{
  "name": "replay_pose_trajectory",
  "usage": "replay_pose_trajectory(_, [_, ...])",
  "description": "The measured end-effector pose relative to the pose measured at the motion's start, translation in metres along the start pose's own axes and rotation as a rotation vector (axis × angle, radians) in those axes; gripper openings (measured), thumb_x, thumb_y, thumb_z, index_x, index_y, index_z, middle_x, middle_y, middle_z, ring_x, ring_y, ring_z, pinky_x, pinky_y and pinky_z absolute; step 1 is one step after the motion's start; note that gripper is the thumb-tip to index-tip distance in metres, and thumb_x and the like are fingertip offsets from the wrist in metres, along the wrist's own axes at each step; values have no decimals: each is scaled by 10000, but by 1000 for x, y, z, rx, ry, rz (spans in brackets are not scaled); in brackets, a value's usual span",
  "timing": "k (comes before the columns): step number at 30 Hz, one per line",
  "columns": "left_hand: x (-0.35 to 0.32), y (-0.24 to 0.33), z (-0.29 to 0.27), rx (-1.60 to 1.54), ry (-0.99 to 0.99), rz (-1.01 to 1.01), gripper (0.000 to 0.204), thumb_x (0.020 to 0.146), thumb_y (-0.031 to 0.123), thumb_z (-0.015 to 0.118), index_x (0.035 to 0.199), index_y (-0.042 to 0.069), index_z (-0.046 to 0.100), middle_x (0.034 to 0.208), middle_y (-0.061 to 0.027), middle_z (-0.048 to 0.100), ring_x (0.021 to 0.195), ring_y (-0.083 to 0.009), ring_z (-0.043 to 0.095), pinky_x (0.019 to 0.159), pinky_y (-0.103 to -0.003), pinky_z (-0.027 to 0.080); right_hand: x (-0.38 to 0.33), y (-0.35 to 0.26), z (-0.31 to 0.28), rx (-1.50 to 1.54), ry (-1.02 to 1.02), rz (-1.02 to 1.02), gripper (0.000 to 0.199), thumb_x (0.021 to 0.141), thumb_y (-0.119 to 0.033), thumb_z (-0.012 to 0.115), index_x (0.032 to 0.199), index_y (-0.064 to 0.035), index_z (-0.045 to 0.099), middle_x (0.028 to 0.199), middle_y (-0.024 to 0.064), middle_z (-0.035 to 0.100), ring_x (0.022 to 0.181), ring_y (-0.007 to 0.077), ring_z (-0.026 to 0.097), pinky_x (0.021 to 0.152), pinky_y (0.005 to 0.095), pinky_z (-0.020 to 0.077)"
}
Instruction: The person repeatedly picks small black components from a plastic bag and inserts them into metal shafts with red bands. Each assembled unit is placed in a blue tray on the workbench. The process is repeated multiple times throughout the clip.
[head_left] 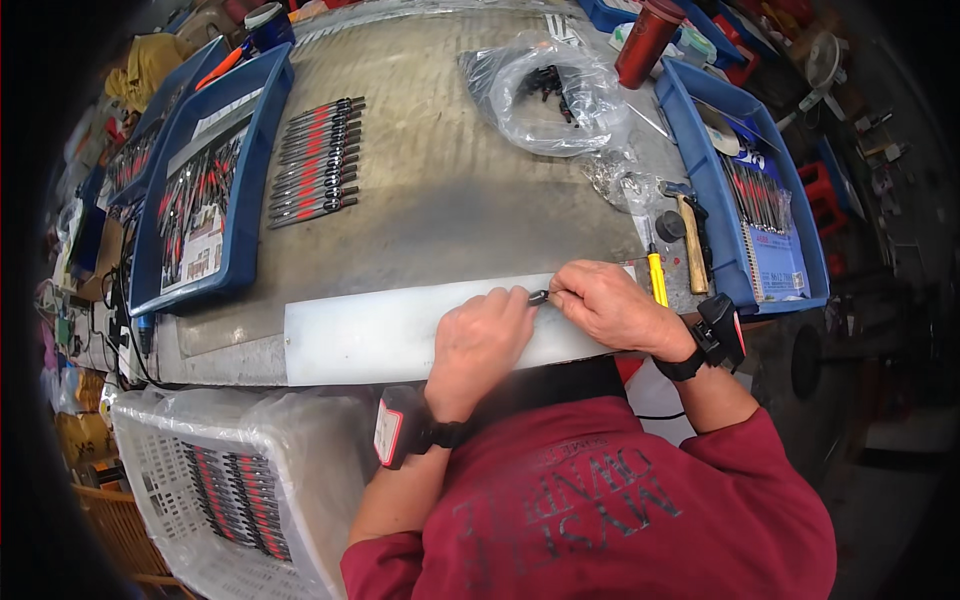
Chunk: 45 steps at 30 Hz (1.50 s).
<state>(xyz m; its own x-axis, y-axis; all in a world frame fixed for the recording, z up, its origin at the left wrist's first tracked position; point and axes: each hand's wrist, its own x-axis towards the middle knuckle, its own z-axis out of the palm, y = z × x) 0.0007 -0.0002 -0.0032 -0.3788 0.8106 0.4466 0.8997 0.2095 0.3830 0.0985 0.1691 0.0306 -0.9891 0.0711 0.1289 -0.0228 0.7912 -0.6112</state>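
Note:
Over a white board (350, 335) at the bench's near edge, my two hands meet around a small dark cylindrical piece (539, 297). My left hand (484, 338) has its fingers closed around one side of it; most of its length is hidden in the grip. At the other end, the fingertips of my right hand (608, 303) are pinched together, touching the piece. Farther up the bench lies a row of slim black-and-red pen-like tools (318, 160), side by side.
A blue tray (262, 200) at left holds many similar tools; another blue tray (815, 285) stands at right. Near my right hand are a yellow-handled screwdriver (657, 278) and a hammer (694, 245). A plastic bag (500, 95) with black parts sits behind. A lined white crate (325, 440) stands lower left.

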Motion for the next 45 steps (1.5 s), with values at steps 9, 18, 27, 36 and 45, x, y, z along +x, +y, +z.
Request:
replay_pose_trajectory(9, [-1, 0, 0, 12, -4, 18, 157, 822, 165, 661, 873, 67, 550, 673, -67, 500, 587, -233, 564, 504, -363, 459, 1, -2, 2, -56, -30, 15, 118, 846, -90, 565, 841, 28, 566, 785, 202, 584, 768, 399, 574, 677, 447, 456])
replay_pose_trajectory(18, [0, 1, -1, 25, -20, 19, 168, 819, 166, 668, 880, 60, 552, 678, -69, 508, 597, -232, 572, 511, -360, 467, 1, -3, 6, -53, -4, 48, 121, 845, -92, 571, 829, 27, 565, 773, 203, 582, 762, 403, 572, 666, 450, 453])
replay_pose_trajectory(27, [1, 1, 0, 51, 4, 36, 187, 809, 197, 652, 760, 88, 509, 656, -59, 486, 579, -222, 562, 493, -355, 471, 0, -8, 9, 35, 79, 218, 169, 807, -150, 644, 827, 12, 598, 765, 199, 600, 743, 382, 588, 661, 433, 467])
replay_pose_trajectory(36, [1, 0, -1, -13, 33, -13, 183, 806, 184, 661, 782, 78, 513, 660, -69, 510, 578, -242, 575, 497, -369, 473, -1, 2, 1, 161, 124, 216, 209, 839, -187, 671, 899, 5, 612, 819, 125, 590, 725, 247, 574, 645, 349, 461])
replay_pose_trajectory(45, [0, -1, -1, -43, 0, -21, 154, 834, 175, 663, 880, 73, 557, 674, -73, 518, 584, -259, 566, 504, -373, 458, 0, 5, 11, 89, 74, 42, 184, 897, -179, 616, 934, -6, 666, 800, 113, 612, 738, 240, 580, 676, 325, 459])
